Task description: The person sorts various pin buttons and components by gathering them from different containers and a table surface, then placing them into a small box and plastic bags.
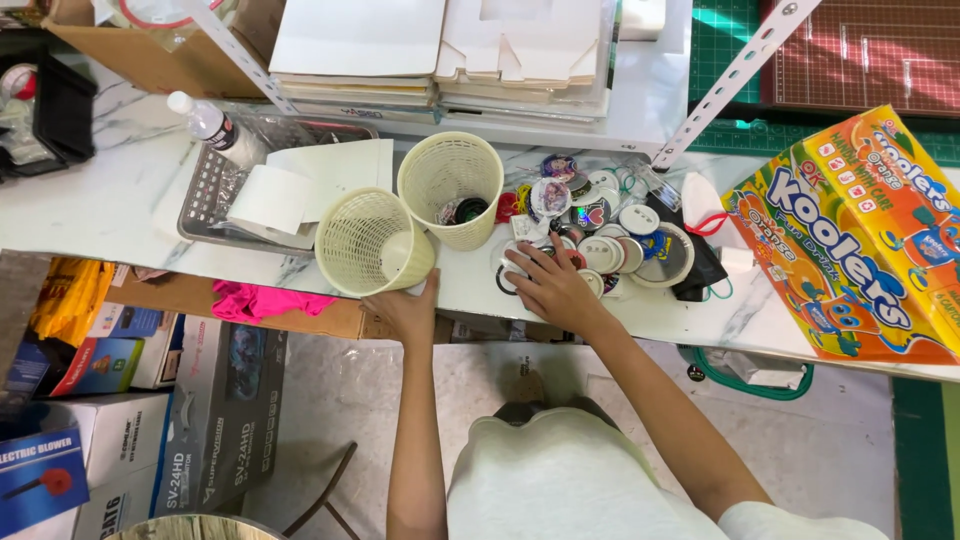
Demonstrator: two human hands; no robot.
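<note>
Left hand (405,308) open, fingertips touching tipped cream basket (372,243) at table edge (120,215). Right hand (548,283) spread flat, grasping nothing, on round badges (600,252) beside upright basket (451,186).

surface: white marbled tabletop (120,215)
left part: grey mesh tray (205,195), clear bottle (215,128)
middle: two cream lattice baskets, one tipped (365,245), one upright (450,180)
right of the baskets: heap of round badges (600,225)
far right: orange drink carton (860,240)
back: stacked flat white cardboard (430,50)
</note>
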